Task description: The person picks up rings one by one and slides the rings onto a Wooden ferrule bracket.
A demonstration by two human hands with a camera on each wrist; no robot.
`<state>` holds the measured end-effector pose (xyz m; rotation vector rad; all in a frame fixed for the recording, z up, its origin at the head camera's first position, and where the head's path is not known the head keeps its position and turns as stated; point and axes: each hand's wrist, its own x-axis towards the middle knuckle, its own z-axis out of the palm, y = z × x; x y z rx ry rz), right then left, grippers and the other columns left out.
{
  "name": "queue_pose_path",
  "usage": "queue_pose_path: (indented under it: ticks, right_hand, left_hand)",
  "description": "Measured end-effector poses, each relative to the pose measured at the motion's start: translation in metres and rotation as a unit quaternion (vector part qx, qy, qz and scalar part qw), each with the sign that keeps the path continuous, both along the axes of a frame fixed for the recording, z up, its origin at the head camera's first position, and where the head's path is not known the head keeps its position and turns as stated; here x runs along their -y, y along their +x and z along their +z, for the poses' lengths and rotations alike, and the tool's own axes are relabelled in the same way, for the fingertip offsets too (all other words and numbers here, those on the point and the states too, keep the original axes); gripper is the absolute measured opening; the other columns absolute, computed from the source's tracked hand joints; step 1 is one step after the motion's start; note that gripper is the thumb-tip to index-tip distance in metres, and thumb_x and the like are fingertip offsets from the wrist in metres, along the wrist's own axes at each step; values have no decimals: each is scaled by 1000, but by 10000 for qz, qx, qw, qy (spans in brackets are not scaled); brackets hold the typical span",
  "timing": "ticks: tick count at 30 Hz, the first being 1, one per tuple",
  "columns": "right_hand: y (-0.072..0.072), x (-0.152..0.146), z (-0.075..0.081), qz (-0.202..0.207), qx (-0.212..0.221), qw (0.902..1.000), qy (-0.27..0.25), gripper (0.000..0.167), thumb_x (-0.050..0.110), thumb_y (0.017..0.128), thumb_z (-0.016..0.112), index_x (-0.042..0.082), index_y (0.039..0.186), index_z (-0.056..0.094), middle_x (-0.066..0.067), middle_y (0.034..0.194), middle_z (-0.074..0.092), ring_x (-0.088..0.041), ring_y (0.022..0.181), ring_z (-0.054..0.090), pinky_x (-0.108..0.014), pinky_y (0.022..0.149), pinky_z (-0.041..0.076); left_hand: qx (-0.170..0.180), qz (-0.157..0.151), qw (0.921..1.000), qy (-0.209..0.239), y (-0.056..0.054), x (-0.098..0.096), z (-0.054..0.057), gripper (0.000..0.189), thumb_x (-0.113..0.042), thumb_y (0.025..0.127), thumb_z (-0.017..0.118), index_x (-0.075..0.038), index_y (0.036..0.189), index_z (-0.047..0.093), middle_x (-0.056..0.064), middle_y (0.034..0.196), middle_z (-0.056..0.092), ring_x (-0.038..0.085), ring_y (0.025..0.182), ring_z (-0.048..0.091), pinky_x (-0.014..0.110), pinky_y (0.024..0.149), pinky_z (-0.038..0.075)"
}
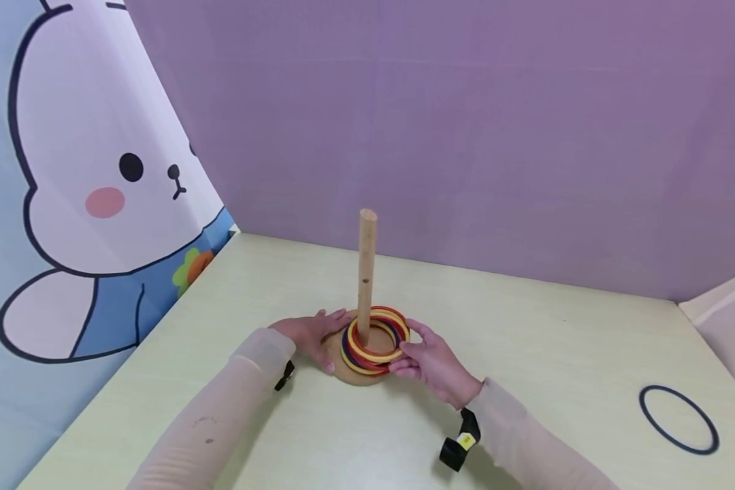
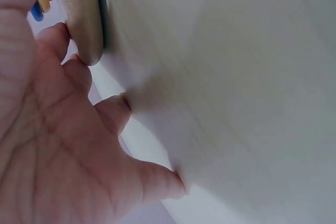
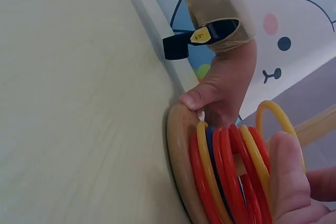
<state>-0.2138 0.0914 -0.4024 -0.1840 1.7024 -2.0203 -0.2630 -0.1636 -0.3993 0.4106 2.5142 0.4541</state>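
Note:
A wooden post rises from a round wooden base. Around the post lies a pile of red, yellow and blue rings, their edges plain in the right wrist view. My right hand is at the right side of the pile and pinches the top yellow ring, which tilts around the post. On the left, my left hand spreads its fingers along the base's edge. Its thumb presses the rim in the right wrist view. In the left wrist view, other fingertips reach down at the table.
A dark ring lies alone on the pale table, far to the right. Behind the table hangs a purple cloth. A cartoon-printed cloth borders the left side. Each wrist wears a strap with a small black device.

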Motion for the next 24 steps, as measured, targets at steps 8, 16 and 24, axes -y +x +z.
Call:
queue_pose_path:
  ticks: [8, 16, 24]
  right_hand:
    - [2, -4, -2, -37, -107, 9991, 414, 59, 3, 102, 39, 0, 151, 6, -4, 76, 64, -8, 62, 63, -19, 61, 54]
    - [1, -17, 1, -45, -208, 9963, 827, 63, 8, 102, 42, -4, 151, 3, -5, 77, 65, -10, 64, 63, -23, 65, 55]
    - [2, -79, 7, 24, -495, 9861, 1588, 70, 13, 101, 48, -6, 150, 3, -10, 86, 65, -16, 74, 66, -31, 73, 56]
  left_hand:
    - [-4, -32, 10000, -66, -1, -1, 2, 106, -37, 71, 83, -29, 154, 18, -4, 160, 12, 32, 145, 8, 66, 107, 17]
    - [-82, -133, 9999, -15, -2, 0, 4, 108, -37, 70, 84, -28, 154, 18, -2, 160, 12, 33, 145, 8, 65, 107, 18]
    - [-26, -141, 9999, 3, 4, -1, 5, 106, -35, 72, 83, -27, 155, 17, 2, 160, 13, 36, 144, 9, 68, 105, 19]
